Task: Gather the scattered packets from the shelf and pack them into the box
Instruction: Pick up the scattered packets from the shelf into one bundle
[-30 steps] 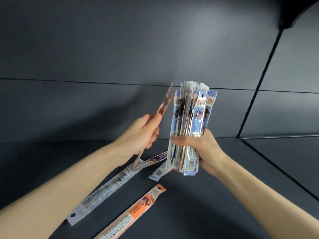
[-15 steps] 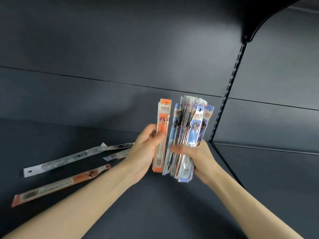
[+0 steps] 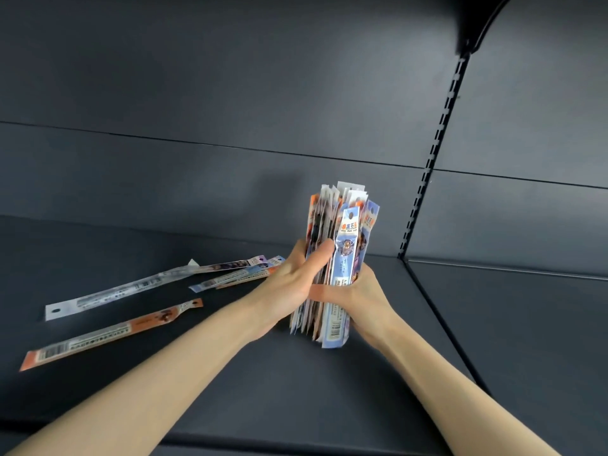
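Above shelf (image 3: 329, 390), hands clasp bundle (image 3: 342, 245).

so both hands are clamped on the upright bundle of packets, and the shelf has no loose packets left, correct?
Not quite. The left hand and right hand do clamp the upright bundle, but the head view shows loose packets on the shelf: an orange one, a white one and others beside it.

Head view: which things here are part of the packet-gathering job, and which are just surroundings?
Job:
- bundle of packets, clasped upright by left hand and right hand
- orange packet, flat on shelf
- white packet
- two more packets, overlapping

Surroundings:
- slotted upright
- back panel

No box in view.
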`<action>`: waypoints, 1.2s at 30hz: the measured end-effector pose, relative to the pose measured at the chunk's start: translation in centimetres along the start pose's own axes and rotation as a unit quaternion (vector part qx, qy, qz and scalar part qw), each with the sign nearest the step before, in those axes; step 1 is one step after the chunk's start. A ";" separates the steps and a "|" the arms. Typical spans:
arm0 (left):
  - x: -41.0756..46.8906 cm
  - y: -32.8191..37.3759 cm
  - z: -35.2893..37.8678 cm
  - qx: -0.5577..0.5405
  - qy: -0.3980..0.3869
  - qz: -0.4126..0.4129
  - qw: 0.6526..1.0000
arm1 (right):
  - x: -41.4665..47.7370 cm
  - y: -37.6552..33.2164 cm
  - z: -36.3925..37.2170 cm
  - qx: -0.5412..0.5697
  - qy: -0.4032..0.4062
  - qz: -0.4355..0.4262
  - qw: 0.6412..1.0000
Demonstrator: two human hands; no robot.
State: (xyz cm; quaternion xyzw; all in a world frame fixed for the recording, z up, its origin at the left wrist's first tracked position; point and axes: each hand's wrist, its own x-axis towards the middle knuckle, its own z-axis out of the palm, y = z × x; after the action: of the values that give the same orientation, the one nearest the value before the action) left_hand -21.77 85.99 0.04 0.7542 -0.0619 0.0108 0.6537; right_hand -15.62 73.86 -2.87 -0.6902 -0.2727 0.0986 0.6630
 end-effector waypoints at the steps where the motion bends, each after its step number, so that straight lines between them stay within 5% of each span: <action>1: 0.0 0.0 -0.1 0.018 0.000 -0.001 1.000 | 0.1 0.0 0.1 0.002 -0.001 -0.003 1.000; 8: -0.6 0.4 -1.6 0.084 -0.052 -0.023 0.995 | 0.3 0.3 0.7 0.011 0.031 0.002 0.999; 13: -0.7 -0.7 -4.9 0.163 0.053 -0.018 0.985 | 0.2 0.1 0.8 0.005 0.053 0.021 0.998; 15: 0.1 -2.2 -6.9 0.304 0.112 -0.030 0.946 | 0.2 0.1 0.7 0.007 0.065 0.031 0.997; 18: 1.4 -4.2 -8.9 0.525 0.129 -0.099 0.835 | 0.2 0.0 0.8 0.010 0.077 0.045 0.996; 21: 2.2 -5.2 -9.3 0.595 0.090 -0.104 0.792 | 0.2 -0.1 0.8 0.007 0.083 0.052 0.995; 26: 3.4 -5.4 -9.6 0.547 0.098 -0.048 0.830 | 0.0 -0.2 0.7 0.001 0.091 0.055 0.994; 32: 4.3 -5.5 -9.8 0.606 0.072 0.019 0.792 | 0.1 -0.3 0.8 0.000 0.091 0.067 0.994; 36: 4.5 -5.3 -9.9 0.522 0.152 0.067 0.837 | 0.1 -0.3 0.7 0.009 0.090 0.063 0.994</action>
State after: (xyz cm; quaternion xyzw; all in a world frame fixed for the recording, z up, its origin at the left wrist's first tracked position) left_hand -16.07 96.17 -3.30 0.9664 0.0022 0.1995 0.1619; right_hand -15.92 74.48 -2.66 -0.7058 -0.1676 0.0802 0.6837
